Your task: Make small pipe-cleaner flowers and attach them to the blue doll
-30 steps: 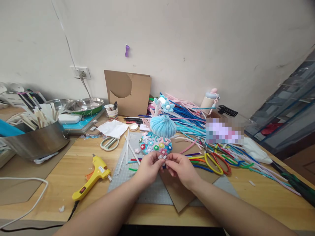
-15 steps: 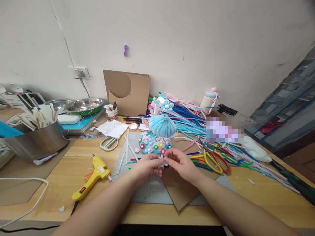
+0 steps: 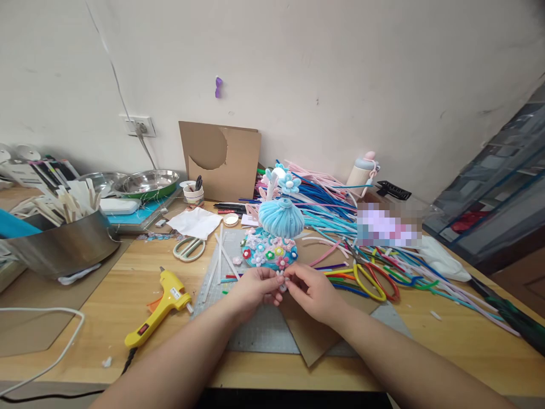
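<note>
Between my two hands is a small white fuzzy flower [image 3: 282,287]. My left hand [image 3: 258,289] pinches its left side, and my right hand [image 3: 313,291] pinches it from the right, fingertips nearly touching. Just beyond them stands a blue lamp-like craft piece; its round base [image 3: 266,262] is covered with small coloured flowers. A pleated light-blue shade [image 3: 281,218] hangs over the base, with blue flowers [image 3: 289,183] above it. Under my hands lie a grey cutting mat [image 3: 255,335] and a piece of brown cardboard [image 3: 313,335].
A yellow glue gun [image 3: 159,307] lies left, with white-handled scissors [image 3: 189,249] behind it. Scissors with yellow and red handles [image 3: 369,282] and many pipe cleaners [image 3: 327,210] lie right. A metal pot [image 3: 63,244] stands far left; cardboard [image 3: 238,170] leans on the wall.
My fingers have shifted slightly lower and regripped the small white flower, and a pink flower on the base shows more fully. The objects around have stayed put.
</note>
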`<state>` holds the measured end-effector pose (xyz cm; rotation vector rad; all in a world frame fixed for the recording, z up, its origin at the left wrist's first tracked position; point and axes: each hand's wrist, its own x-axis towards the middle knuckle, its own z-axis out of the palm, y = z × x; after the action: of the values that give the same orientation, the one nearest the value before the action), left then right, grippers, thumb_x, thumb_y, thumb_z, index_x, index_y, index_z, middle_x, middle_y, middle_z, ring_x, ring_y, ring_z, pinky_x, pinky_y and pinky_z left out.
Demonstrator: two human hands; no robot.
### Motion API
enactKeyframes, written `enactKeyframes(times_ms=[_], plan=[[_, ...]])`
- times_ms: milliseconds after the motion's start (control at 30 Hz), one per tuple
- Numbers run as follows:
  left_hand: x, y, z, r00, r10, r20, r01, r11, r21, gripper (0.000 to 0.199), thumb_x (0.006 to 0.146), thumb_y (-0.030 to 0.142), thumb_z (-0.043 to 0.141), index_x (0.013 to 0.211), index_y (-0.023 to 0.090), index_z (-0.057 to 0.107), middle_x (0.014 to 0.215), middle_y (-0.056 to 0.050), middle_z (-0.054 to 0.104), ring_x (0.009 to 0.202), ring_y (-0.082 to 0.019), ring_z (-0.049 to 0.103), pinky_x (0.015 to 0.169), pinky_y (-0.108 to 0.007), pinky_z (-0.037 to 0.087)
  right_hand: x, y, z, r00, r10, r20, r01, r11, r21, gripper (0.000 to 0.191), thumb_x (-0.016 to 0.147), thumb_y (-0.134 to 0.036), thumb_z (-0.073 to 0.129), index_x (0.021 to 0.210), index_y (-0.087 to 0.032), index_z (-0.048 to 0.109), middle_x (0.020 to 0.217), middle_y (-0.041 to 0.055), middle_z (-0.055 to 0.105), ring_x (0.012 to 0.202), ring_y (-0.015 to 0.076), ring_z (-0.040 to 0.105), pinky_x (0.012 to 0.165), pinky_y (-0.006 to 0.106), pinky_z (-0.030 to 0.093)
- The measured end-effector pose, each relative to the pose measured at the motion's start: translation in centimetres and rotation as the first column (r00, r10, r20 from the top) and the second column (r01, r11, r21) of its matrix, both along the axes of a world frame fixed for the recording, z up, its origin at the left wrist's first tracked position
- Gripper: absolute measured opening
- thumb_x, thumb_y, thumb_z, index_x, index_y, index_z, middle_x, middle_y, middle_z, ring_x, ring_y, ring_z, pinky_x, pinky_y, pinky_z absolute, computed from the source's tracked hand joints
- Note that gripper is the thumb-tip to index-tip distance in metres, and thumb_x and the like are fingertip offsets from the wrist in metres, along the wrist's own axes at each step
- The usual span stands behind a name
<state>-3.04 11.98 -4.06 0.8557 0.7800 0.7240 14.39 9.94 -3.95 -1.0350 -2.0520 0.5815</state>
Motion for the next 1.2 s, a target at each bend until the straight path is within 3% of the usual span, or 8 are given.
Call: enactKeyframes(times_ms=[200, 333, 467, 633, 800, 967, 1067, 1200], plan=[[0.0, -0.1, 0.4, 0.999, 0.010, 0.041, -0.008, 0.998, -0.055, 0.032, 0.060, 0.034, 0.081, 0.073, 0.010, 0.063, 0.066, -0.003, 0.065, 0.056, -0.007, 0.059, 0.057, -0.019, 0.048, 0.0, 0.3, -0.2, 0.993, 0.023, -0.114, -0.014, 0.997, 0.081, 0.013, 0.087, -0.013, 0.047, 0.088, -0.020, 0.058, 0.082, 0.0033, 0.056, 0.078, 0.0157, 0.055, 0.070, 0.027, 0.043], [0.0, -0.1, 0.5, 0.999, 0.020, 0.035, -0.019, 0.999, -0.042, 0.031, 0.059, 0.030, 0.082, 0.069, 0.011, 0.061, 0.063, 0.000, 0.063, 0.051, -0.005, 0.055, 0.051, -0.017, 0.045, 0.0, 0.4, -0.2, 0.993, 0.032, -0.111, -0.028, 0.999, 0.043, 0.009, 0.085, -0.014, 0.051, 0.087, -0.019, 0.058, 0.085, 0.0042, 0.057, 0.077, 0.0161, 0.054, 0.067, 0.027, 0.043], [-0.5, 0.1, 0.6, 0.996, -0.084, -0.017, 0.084, 0.996, -0.008, 0.028, 0.060, 0.029, 0.081, 0.065, 0.008, 0.062, 0.060, -0.002, 0.062, 0.046, -0.006, 0.052, 0.045, -0.018, 0.041, 0.1, 0.4, 0.3, 0.991, 0.112, -0.074, -0.117, 0.990, -0.075, 0.006, 0.086, -0.020, 0.055, 0.081, -0.019, 0.059, 0.081, 0.0031, 0.059, 0.073, 0.0151, 0.053, 0.065, 0.026, 0.041], [-1.2, 0.2, 0.9, 0.964, -0.265, 0.033, 0.266, 0.962, -0.061, 0.023, 0.065, 0.027, 0.077, 0.072, 0.008, 0.064, 0.066, -0.003, 0.064, 0.046, -0.004, 0.052, 0.045, -0.016, 0.040, 0.4, 0.7, 0.7, 0.970, 0.179, -0.166, -0.211, 0.957, -0.200, 0.013, 0.088, -0.025, 0.055, 0.078, -0.018, 0.060, 0.075, 0.0015, 0.060, 0.070, 0.0140, 0.054, 0.065, 0.025, 0.042], [-0.8, 0.0, 1.0, 0.988, -0.133, 0.079, 0.142, 0.982, -0.122, 0.021, 0.067, 0.024, 0.077, 0.073, 0.009, 0.064, 0.067, -0.002, 0.063, 0.053, -0.005, 0.055, 0.053, -0.017, 0.044, 0.4, 0.5, 0.6, 0.990, 0.110, -0.089, -0.115, 0.992, -0.048, 0.009, 0.086, -0.017, 0.053, 0.080, -0.019, 0.059, 0.079, 0.0030, 0.059, 0.073, 0.0146, 0.054, 0.065, 0.026, 0.042], [-0.3, -0.1, 0.8, 0.993, -0.060, 0.105, 0.074, 0.988, -0.134, 0.023, 0.064, 0.024, 0.079, 0.073, 0.009, 0.064, 0.066, -0.001, 0.062, 0.055, -0.005, 0.055, 0.056, -0.017, 0.045, 0.1, 0.1, 0.3, 0.996, 0.079, -0.032, -0.074, 0.990, 0.120, 0.014, 0.086, -0.011, 0.048, 0.086, -0.020, 0.059, 0.087, 0.0058, 0.060, 0.080, 0.0163, 0.056, 0.069, 0.027, 0.045], [-0.3, -0.1, 0.6, 0.994, -0.058, 0.093, 0.070, 0.990, -0.124, 0.024, 0.061, 0.023, 0.081, 0.070, 0.009, 0.063, 0.062, -0.001, 0.060, 0.051, -0.005, 0.052, 0.051, -0.017, 0.043, -0.2, -0.1, 0.3, 0.998, 0.059, 0.001, -0.059, 0.987, 0.152, 0.015, 0.086, -0.011, 0.047, 0.086, -0.020, 0.058, 0.089, 0.0062, 0.060, 0.081, 0.0168, 0.057, 0.070, 0.027, 0.045], [-0.2, -0.2, 0.4, 0.996, -0.036, 0.078, 0.042, 0.996, -0.081, 0.029, 0.057, 0.026, 0.083, 0.066, 0.009, 0.061, 0.055, 0.000, 0.057, 0.047, -0.006, 0.050, 0.046, -0.018, 0.041, -0.7, -0.7, 0.2, 0.993, -0.097, 0.061, 0.086, 0.983, 0.163, 0.011, 0.082, -0.013, 0.050, 0.080, -0.020, 0.057, 0.081, 0.0047, 0.059, 0.073, 0.0167, 0.055, 0.063, 0.027, 0.043]])
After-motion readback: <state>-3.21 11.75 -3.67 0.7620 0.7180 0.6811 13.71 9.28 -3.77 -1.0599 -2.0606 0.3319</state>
